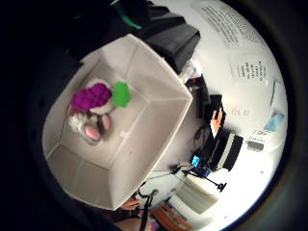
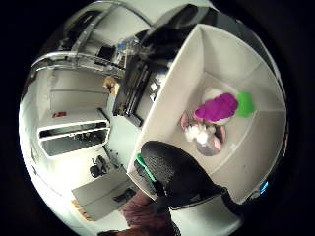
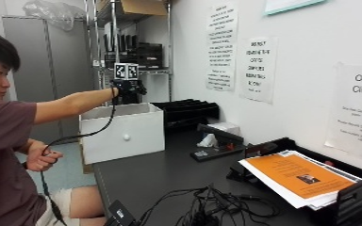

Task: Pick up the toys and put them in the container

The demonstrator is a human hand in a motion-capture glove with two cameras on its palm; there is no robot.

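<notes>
My gloved right hand (image 3: 127, 92) hovers just above the open top of a white box container (image 3: 124, 132) at the table's far left end. It holds nothing, and its fingers hang down over the box. Inside the container (image 1: 154, 110) lie a purple knobbly toy (image 1: 90, 96), a green toy (image 1: 121, 94) beside it, and a white and pink plush toy (image 1: 91, 127) touching the purple one. The thumb side palm view shows the gloved thumb (image 2: 172, 169) over the container's wall (image 2: 172, 93), with the purple toy (image 2: 216, 108), green toy (image 2: 244, 104) and plush toy (image 2: 202, 133) below.
Black letter trays (image 3: 187, 113) stand behind the container against the wall. A black stapler-like tool (image 3: 215, 141) lies mid-table, and a tray with orange paper (image 3: 300, 176) is at the right. Tangled cables (image 3: 212, 205) lie near the front edge. The bare left hand (image 3: 43, 157) holds a cable.
</notes>
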